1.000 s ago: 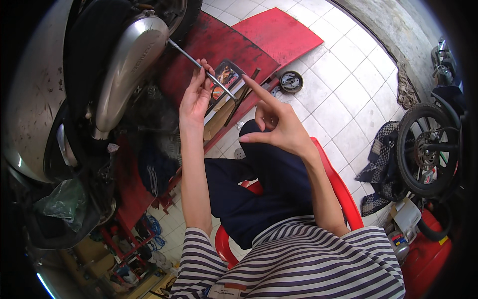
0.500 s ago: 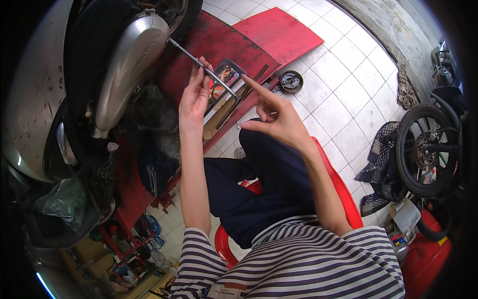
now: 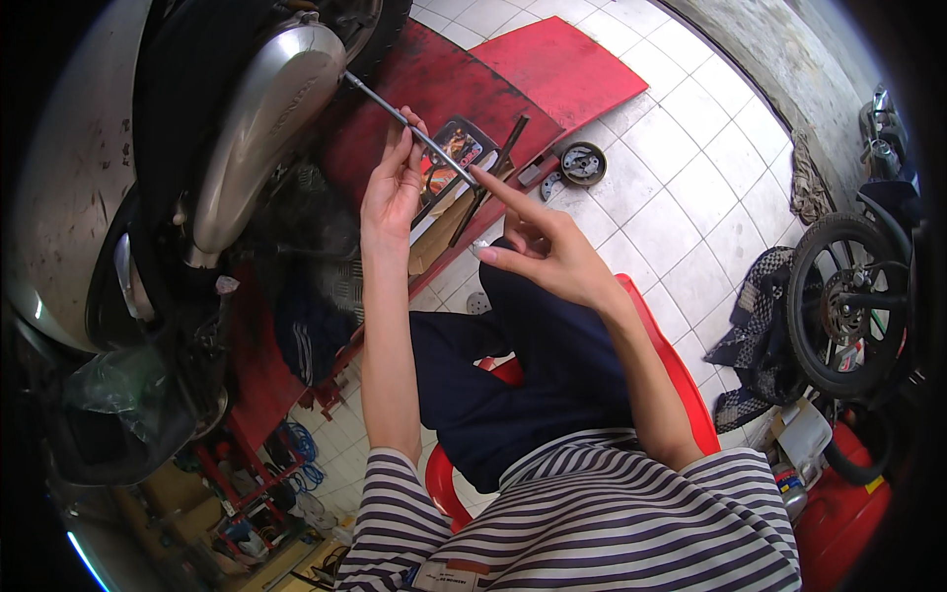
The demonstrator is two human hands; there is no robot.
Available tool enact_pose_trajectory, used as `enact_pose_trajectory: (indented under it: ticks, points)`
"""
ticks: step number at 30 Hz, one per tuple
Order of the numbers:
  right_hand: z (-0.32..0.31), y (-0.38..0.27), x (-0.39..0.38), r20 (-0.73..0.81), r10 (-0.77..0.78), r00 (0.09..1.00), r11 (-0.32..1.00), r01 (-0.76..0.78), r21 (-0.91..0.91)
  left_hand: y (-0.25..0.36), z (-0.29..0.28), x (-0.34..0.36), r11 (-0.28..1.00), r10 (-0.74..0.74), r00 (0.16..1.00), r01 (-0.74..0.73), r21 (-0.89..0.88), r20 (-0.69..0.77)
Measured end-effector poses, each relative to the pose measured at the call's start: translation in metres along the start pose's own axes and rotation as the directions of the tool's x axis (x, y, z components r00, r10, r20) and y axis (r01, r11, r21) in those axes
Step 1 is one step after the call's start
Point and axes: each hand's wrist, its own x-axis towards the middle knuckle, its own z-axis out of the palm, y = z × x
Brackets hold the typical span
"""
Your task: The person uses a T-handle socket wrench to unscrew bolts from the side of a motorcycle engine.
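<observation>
A T-handle socket wrench reaches from the rear wheel side of the silver engine cover toward me. My left hand is closed around its shaft partway along, fingertips pinching the metal. At the near end, the dark crossbar stands slanted. My right hand has its index finger stretched out, the tip at the joint of shaft and crossbar. Its thumb is held apart, and the other fingers are loosely curled. The wrench's far tip is hidden beside the cover.
Beneath the wrench, a black tray with small packages sits on the red lift platform. A round drum-like part lies on the tiled floor. A wheel and checkered cloth are at right. I sit on a red chair.
The crossbar has turned to a different slant. My right index finger has moved slightly left and down, to the wrench's joint. My left hand keeps its hold on the shaft.
</observation>
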Motion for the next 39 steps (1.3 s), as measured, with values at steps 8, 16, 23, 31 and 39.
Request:
enact_pose_trajectory:
  ticks: [8, 16, 23, 31, 39]
  points:
    - [0.009, 0.030, 0.012, -0.253, -0.089, 0.964, 0.886, -0.039, -0.461, -0.004, -0.021, 0.005, 1.000, -0.014, 0.999, 0.015, 0.027, -0.034]
    - [0.012, 0.036, 0.026, -0.221, -0.262, 0.939, 0.665, 0.009, -0.747, 0.005, -0.030, 0.003, 0.999, -0.027, 0.996, 0.025, -0.021, -0.088]
    - [0.030, 0.033, 0.035, -0.063, 0.066, 0.996, 0.983, -0.076, -0.165, -0.017, 0.015, -0.003, 0.975, -0.062, 0.995, 0.044, 0.216, 0.079]
    - [0.024, -0.003, 0.016, -0.146, -0.373, 0.916, 0.755, 0.208, -0.622, -0.014, -0.005, -0.001, 0.924, 0.035, 0.999, -0.032, 0.381, -0.001]
    - [0.017, 0.010, 0.009, -0.361, -0.185, 0.914, 0.748, -0.107, -0.655, -0.014, -0.007, 0.007, 0.978, -0.002, 0.996, 0.020, 0.206, -0.085]
